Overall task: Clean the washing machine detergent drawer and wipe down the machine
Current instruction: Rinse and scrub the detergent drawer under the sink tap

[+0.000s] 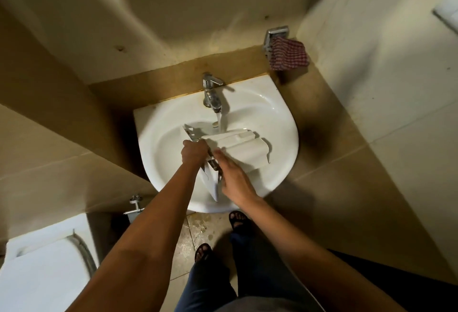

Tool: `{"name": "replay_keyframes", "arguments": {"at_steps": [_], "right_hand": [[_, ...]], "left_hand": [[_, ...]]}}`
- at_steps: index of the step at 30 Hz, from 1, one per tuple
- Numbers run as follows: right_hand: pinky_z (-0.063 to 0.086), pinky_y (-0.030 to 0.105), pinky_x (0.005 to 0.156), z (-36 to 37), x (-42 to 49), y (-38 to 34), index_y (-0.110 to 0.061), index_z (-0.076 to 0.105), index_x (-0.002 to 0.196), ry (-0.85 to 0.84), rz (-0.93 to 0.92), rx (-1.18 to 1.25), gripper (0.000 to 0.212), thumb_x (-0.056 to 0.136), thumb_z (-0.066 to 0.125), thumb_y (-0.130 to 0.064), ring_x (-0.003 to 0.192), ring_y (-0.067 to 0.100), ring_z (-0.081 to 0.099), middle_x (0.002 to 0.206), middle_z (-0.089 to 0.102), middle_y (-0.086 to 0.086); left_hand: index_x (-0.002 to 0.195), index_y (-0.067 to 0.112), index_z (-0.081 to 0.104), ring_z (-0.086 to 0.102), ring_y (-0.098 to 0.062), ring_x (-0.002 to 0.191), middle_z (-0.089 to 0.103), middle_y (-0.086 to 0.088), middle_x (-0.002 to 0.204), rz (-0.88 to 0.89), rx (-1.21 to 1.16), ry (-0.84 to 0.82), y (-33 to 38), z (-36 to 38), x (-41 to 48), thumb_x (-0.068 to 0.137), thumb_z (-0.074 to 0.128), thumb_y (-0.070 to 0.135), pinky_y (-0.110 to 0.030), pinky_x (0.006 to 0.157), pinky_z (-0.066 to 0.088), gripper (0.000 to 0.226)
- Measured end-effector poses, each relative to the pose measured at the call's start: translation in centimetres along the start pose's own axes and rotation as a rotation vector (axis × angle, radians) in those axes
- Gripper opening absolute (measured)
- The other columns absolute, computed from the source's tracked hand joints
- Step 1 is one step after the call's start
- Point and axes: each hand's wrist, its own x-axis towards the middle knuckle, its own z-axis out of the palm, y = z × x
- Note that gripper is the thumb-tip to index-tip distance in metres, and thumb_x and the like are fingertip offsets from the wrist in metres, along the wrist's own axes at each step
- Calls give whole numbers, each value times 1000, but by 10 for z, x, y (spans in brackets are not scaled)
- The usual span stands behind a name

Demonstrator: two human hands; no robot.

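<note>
A white plastic detergent drawer (244,149) lies tilted across the white sink (280,123), under water running from the chrome tap (212,93). My left hand (194,153) grips the drawer's left side with the fingers closed around it. Resting flat on the drawer's near part is my right hand (234,177), its fingers stretched out along the plastic. A second white drawer piece (212,182) points down toward the sink's front rim between my hands. The washing machine is not in sight.
A red checked cloth (288,55) hangs from a chrome holder (275,35) on the wall at the back right. A white toilet (42,269) stands at the lower left, with a wall valve (135,206) above it. Tiled walls close in on both sides.
</note>
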Motion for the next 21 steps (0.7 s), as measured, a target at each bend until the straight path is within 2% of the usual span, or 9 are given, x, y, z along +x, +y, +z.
{"name": "replay_keyframes", "arguments": {"at_steps": [2,5,7,9,12,14,17,19,21], "right_hand": [[30,37,114,2,5,4,-9,33,146,6,-104,-170,85,70,66,13,137,25,36,144,44,11],[21,34,104,-10,17,20,-21,38,144,-41,-102,-307,85,70,75,-6,132,23,40,139,50,5],[20,34,106,-25,26,38,-25,36,144,-90,-61,-362,88,69,80,-27,136,21,36,145,44,1],[20,37,115,-44,32,61,-26,28,148,-139,53,-408,97,67,81,-37,141,18,27,154,30,-2],[32,34,112,-76,36,94,-23,37,145,-102,199,-491,88,70,82,-24,135,20,40,149,40,0],[44,33,100,-97,39,110,-19,51,134,-36,338,-472,58,80,72,-12,118,26,56,132,58,6],[54,35,81,-106,50,113,-10,68,99,159,443,-206,15,88,59,-6,90,27,66,95,70,10],[56,31,70,-98,63,99,-6,67,80,255,477,245,14,85,58,4,75,27,66,76,67,10],[57,25,61,-85,80,78,-2,61,75,273,569,745,22,86,52,15,71,29,62,74,63,13]], "left_hand": [[134,-1,41,51,-37,121,51,-20,132,39,30,-14,0,-1,-1,97,45,27,-37,93,44,47],[134,-2,39,53,-37,117,52,-19,130,25,39,-26,1,-4,-1,94,45,27,-39,92,49,49],[133,-2,38,55,-38,115,54,-20,129,18,21,-34,2,-6,-1,92,47,27,-44,96,49,50],[132,-3,39,55,-37,115,55,-20,128,20,19,-43,3,-7,-1,92,48,27,-45,97,48,50],[131,-3,40,57,-37,112,56,-19,126,21,17,-48,3,-8,-1,91,48,27,-44,95,50,51],[130,-2,41,58,-37,111,57,-19,124,17,13,-45,3,-8,0,91,48,27,-44,94,50,50],[130,-3,42,57,-37,112,57,-19,125,21,13,-25,3,-6,0,92,49,28,-45,95,49,49],[131,-3,41,56,-37,114,57,-20,126,22,17,-12,3,-5,-1,93,48,29,-46,97,47,49],[131,-3,40,55,-37,116,56,-20,128,21,23,-4,3,-3,-1,95,47,30,-44,98,46,49]]}}
